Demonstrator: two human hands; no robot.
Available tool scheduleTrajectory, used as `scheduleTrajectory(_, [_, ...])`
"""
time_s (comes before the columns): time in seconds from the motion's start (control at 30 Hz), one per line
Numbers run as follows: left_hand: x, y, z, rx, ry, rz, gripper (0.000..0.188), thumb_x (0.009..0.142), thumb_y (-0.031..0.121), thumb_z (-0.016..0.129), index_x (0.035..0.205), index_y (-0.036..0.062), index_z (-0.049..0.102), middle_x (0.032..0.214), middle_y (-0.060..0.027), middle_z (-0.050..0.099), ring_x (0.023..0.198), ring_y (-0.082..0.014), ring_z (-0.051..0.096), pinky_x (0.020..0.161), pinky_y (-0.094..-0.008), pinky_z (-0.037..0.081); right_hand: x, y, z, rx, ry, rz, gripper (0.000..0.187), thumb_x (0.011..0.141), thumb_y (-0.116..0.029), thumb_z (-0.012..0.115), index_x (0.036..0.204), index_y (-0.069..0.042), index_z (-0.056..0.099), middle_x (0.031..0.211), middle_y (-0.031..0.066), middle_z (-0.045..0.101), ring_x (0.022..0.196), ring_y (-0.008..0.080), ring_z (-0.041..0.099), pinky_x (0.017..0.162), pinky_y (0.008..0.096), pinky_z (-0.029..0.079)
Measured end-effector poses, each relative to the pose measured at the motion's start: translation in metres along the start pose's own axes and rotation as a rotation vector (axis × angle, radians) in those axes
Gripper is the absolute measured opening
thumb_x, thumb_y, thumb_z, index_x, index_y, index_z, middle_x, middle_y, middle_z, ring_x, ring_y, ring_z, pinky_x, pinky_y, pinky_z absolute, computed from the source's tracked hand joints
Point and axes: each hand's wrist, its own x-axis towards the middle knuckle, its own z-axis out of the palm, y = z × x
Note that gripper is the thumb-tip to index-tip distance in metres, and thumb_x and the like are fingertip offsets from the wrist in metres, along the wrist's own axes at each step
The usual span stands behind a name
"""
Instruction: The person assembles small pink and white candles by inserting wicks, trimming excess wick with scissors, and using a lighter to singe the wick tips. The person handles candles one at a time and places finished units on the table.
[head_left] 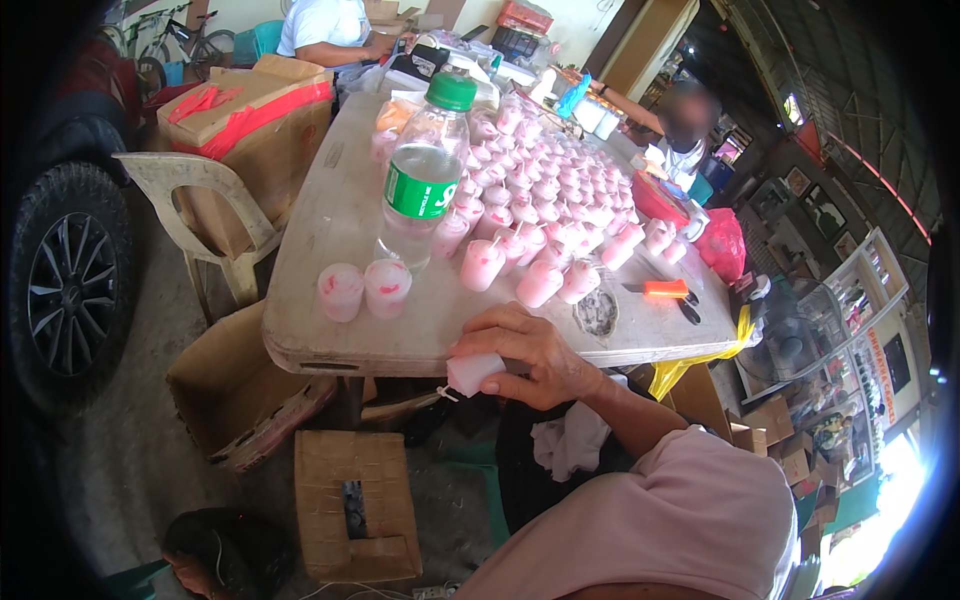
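My right hand [530, 358] is at the table's near edge, its fingers and thumb closed around a small pale pink candle [472, 374]. That candle is tilted, with a short white wick pointing down and to the left. Two pink candles with red marks, a left one [340, 292] and a right one [387, 288], stand close together on the table [318, 235]. Beyond my hand are many more pink candles [540, 283] in a dense group, most upright and some lying over. My left hand is out of view.
A clear bottle [425, 170] with a green cap stands left of the candles. An orange-handled tool [665, 289] lies right. A plastic chair [205, 185] and taped carton [250, 110] stand left; a cardboard box [357, 500] sits below. Two people, one in white [325, 25], are across the table.
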Motion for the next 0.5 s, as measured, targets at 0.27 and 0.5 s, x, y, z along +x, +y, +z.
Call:
scheduleTrajectory(0.27, [-0.002,0.021,-0.046,-0.028,-0.083,-0.113,0.026,0.100,0.037,0.042,0.110,0.0126,0.045,0.073,-0.0188,0.067,0.069,-0.0371,0.069,0.055,-0.0473,0.056,0.000,0.000,0.000,0.006,-0.001,0.001,0.046,0.073,-0.018,0.077,0.117,-0.012,0.064,0.114,0.0103,0.060,0.104,0.0296,0.058,0.090,0.0408,0.043])
scheduleTrajectory(0.5, [-0.003,0.023,-0.040,0.020,-0.096,-0.104,0.022,0.102,0.031,0.037,0.110,0.0121,0.045,0.070,-0.0147,0.067,0.064,-0.0353,0.068,0.051,-0.0436,0.057,0.000,0.001,0.001,0.001,-0.002,0.003,0.047,0.072,-0.017,0.077,0.117,-0.012,0.064,0.113,0.0106,0.060,0.104,0.0301,0.058,0.091,0.0411,0.043])
